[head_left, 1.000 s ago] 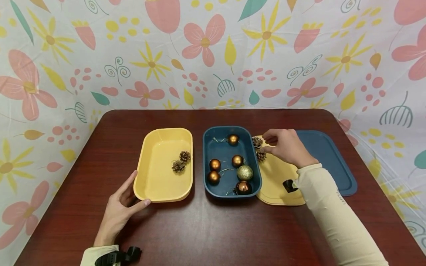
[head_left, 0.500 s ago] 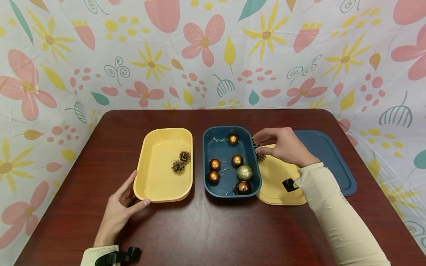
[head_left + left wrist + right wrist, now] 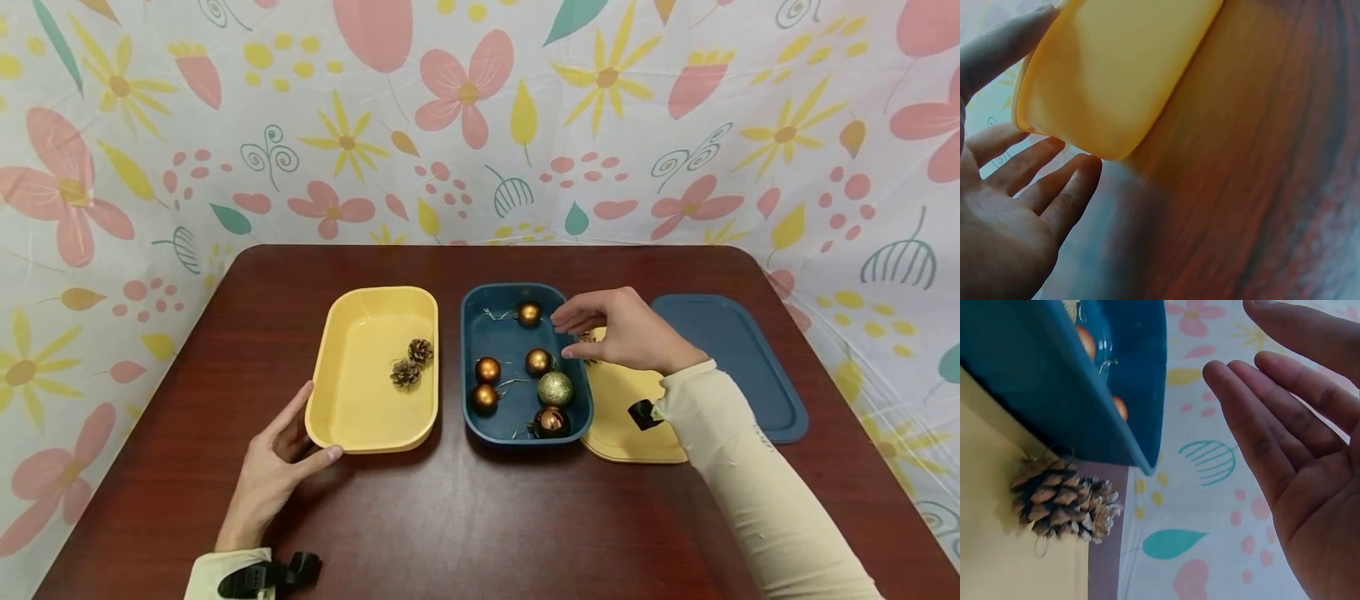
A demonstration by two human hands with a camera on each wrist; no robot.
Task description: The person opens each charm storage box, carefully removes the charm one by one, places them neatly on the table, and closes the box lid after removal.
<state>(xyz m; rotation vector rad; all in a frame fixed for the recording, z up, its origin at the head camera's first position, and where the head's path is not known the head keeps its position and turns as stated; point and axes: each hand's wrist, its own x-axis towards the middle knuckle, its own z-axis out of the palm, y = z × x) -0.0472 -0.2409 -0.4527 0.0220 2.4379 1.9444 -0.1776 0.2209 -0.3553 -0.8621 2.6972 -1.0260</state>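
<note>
On the left, I have the left hand (image 3: pixel 272 468) spread across the yellow tray's (image 3: pixel 356 392) seven o'clock corner, touching but not curled round it — a steadying contact, I judge. Two cones (image 3: pixel 406 372) lie in that tray toward three o'clock. Next, the blue tray (image 3: pixel 528 440) carries six baubles (image 3: pixel 537 361). The right hand (image 3: pixel 626 332) hovers at its two o'clock rim, fingers extended, holding nothing. Outside that rim, loose cones (image 3: pixel 1047 497) rest on the yellow lid (image 3: pixel 626 417).

Step in hand, I judge: positioning for a pick; cone or bauble, I cannot tell. Either calls for a pinch from above — keep fingertips off the blue rim.

Room: a narrow lane of table (image 3: pixel 450 517) parts the trays; broader bare table lies toward six o'clock. Lateral transfers must clear both rims. The blue lid (image 3: pixel 727 358) lies at three o'clock.
</note>
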